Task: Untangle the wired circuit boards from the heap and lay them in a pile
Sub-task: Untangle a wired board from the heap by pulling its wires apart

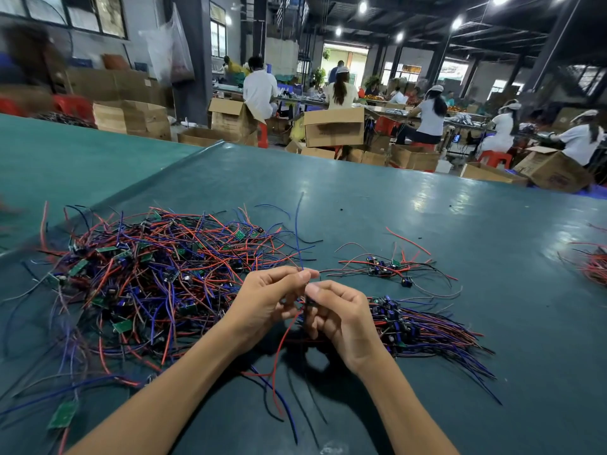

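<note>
Presently we find both hands held together over the green counter (pixel 427 218), between the heap (pixel 147 274) on the left and the pile (pixel 420 326) on the right. The left hand (pixel 266 300) pinches a blue wire (pixel 297 231) between thumb and fingertips; the wire rises upward from the pinch. The right hand (pixel 341 320) has its fingers curled round a small dark circuit board (pixel 308 303), which those fingers mostly hide. A red wire (pixel 282 343) hangs from between the hands down to the counter. The heap is a dense tangle of red, blue and black leads with green boards showing through. A small cluster (pixel 384 267) of boards lies beyond the pile, apart from it. One loose board (pixel 64 415) lies near the lower left edge. Another tangle (pixel 594 264) sits at the right edge. Beyond the counter we note cardboard boxes (pixel 333 126), red stools (pixel 494 157) and seated workers (pixel 430 116).
</note>
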### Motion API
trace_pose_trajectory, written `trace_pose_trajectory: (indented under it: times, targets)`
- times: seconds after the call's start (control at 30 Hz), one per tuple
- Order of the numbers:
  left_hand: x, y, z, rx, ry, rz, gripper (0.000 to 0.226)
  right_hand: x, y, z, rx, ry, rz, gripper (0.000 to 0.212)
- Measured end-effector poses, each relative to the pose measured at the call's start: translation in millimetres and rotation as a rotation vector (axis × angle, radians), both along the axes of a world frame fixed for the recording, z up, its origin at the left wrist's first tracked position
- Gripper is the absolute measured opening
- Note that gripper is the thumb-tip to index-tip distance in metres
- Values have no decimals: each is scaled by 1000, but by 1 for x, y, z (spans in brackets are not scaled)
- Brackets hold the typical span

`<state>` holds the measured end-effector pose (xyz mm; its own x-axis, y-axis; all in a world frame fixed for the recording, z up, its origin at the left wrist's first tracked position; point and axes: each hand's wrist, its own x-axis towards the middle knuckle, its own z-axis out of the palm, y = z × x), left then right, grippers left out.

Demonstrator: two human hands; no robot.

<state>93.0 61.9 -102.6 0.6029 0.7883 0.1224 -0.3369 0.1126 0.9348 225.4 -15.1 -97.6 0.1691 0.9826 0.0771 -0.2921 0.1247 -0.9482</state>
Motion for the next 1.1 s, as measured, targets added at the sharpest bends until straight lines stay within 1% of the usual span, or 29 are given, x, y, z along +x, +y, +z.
trace_pose_trajectory:
  times: [0.1, 0.17, 0.33, 0.5, 0.57, 0.63, 0.7, 0.8, 0.87, 0.93, 1.0, 1.1]
  targets:
    - [2, 1, 1, -5, 26, 32, 23, -3, 2, -1, -17, -35, -29, 20]
    - [2, 1, 0, 7, 49, 49, 25, -3, 3, -3, -26, -54, -39, 17]
    - [0, -3, 1, 192, 140, 82, 24, -4, 5, -6, 0, -163, -154, 18]
    - [-1, -5, 1, 241, 170, 107, 21, -6, 3, -2, -42, -229, -177, 28]
    - [-1, -6, 1, 255, 181, 96, 24, -7, 2, -1, -52, -229, -176, 38]
    - [-1, -5, 0, 264, 199, 64, 27, -8, 1, -1, -58, -250, -183, 41]
    - [-1, -4, 0, 244, 205, 36, 28, -10, 1, -3, -53, -277, -185, 37]
    - [-2, -2, 1, 187, 157, 24, 29, -13, 2, -5, -11, -299, -190, 37]
    - [-2, -2, 2, 174, 131, 57, 29, -16, 2, -2, 4, -302, -187, 36]
    - [-1, 1, 2, 201, 122, 124, 38, -18, 0, 1, 11, -311, -150, 29]
    - [1, 3, 2, 243, 152, 186, 48, -20, -3, 2, 29, -332, -128, 27]
    - [0, 7, 0, 220, 162, 219, 47, -21, -8, 5, 58, -356, -112, 25]
